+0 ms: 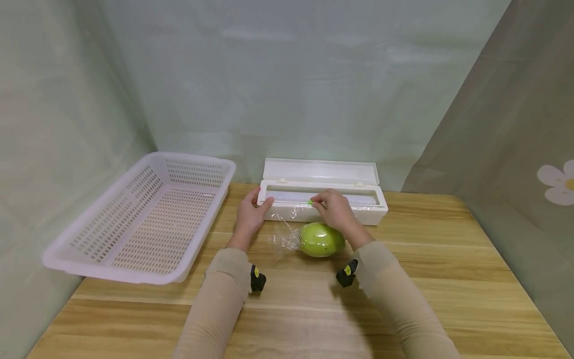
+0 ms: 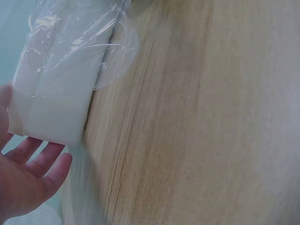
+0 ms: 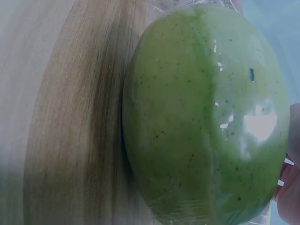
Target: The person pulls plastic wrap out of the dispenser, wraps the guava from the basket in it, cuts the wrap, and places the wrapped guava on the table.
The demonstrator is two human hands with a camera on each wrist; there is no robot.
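Note:
A white cling film dispenser [image 1: 369,217] stands on the table with its lid [image 1: 320,171] raised and a film roll [image 1: 291,196] inside. My left hand [image 1: 252,213] grips its left end, thumb on the top edge and fingers round the end wall, as the left wrist view also shows. On the front rail my right hand [image 1: 335,209] pinches a small green slider [image 1: 310,202]. Clear film [image 2: 70,47] hangs over the dispenser's front. Just before it lies a green mango [image 1: 320,240] with film around it; the mango [image 3: 206,117] fills most of the right wrist view.
To the left stands a large white plastic basket [image 1: 204,234] with slotted walls. The wooden table [image 1: 448,279] reaches back to a pale curtain [image 1: 314,89], and more cloth hangs at both sides. A black wrist camera [image 1: 257,279] sits by my left sleeve.

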